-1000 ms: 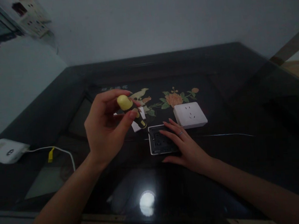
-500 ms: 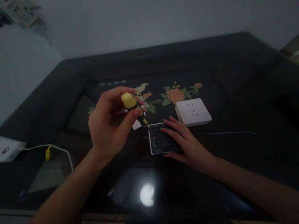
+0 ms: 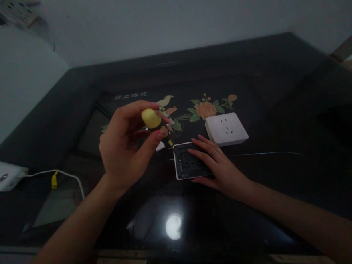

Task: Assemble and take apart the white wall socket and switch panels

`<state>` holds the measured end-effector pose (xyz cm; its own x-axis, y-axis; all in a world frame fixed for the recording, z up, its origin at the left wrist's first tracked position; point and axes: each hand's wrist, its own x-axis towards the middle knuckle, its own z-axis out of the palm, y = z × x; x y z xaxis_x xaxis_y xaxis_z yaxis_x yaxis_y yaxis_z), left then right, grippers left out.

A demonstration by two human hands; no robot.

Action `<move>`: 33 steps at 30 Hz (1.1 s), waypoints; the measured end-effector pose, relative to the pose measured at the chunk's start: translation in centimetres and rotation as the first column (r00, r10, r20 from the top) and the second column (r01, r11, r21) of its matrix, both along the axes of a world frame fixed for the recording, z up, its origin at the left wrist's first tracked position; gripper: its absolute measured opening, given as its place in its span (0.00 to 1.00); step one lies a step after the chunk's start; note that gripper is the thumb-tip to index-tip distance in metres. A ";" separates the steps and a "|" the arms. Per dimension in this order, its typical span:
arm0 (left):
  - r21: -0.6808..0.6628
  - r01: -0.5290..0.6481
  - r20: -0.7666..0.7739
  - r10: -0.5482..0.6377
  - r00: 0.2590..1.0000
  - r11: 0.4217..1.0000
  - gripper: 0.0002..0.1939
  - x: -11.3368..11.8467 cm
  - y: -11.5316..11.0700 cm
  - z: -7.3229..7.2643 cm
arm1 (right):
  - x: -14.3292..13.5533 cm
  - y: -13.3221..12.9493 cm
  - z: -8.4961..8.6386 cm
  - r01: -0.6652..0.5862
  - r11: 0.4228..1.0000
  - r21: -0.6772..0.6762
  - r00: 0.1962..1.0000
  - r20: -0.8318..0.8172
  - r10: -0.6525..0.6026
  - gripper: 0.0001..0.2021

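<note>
In my left hand [image 3: 129,147] is a screwdriver [image 3: 157,124] with a yellow and black handle, the fingers closed round it. It leans over, and its thin shaft comes down to the left part of a wall socket [image 3: 187,170] lying face down, dark back upward, white rim at its edge. At the tip a small screw seems to sit; contact is hard to make out. My right hand [image 3: 223,169], with a ring on one finger, grips the socket from the right, fingers across its back and thumb at the near edge. Part of the back is covered by these fingers.
Another white socket [image 3: 227,128] stands face up just beyond my right hand. A small white piece [image 3: 160,147] lies partly hidden behind the screwdriver. At far left is a white device [image 3: 4,176] with a cable [image 3: 67,173]. The dark glossy table [image 3: 283,205] meets the wall.
The screwdriver handle has tipped slightly, showing more of its black part. My right hand keeps its hold on the socket. The whole view has shifted a little.
</note>
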<state>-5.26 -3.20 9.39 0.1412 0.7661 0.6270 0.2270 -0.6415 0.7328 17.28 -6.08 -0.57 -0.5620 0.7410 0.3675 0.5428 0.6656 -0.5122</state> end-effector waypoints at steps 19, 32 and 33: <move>0.022 0.030 -0.004 -0.030 1.000 0.999 0.19 0.0 0.1 -0.2 | 0.0 0.0 0.0 -0.004 1.000 0.018 1.000 0.015 0.004 0.31; -0.131 0.212 -0.498 -0.249 0.831 0.968 0.20 -1.8 0.2 5.2 | 0.0 0.1 0.1 -0.011 1.000 0.003 1.000 -0.020 0.011 0.33; -0.098 0.214 -0.546 -0.232 0.805 0.972 0.19 -1.9 0.4 5.6 | 0.0 0.2 0.0 -0.014 1.000 0.002 1.000 -0.023 0.014 0.33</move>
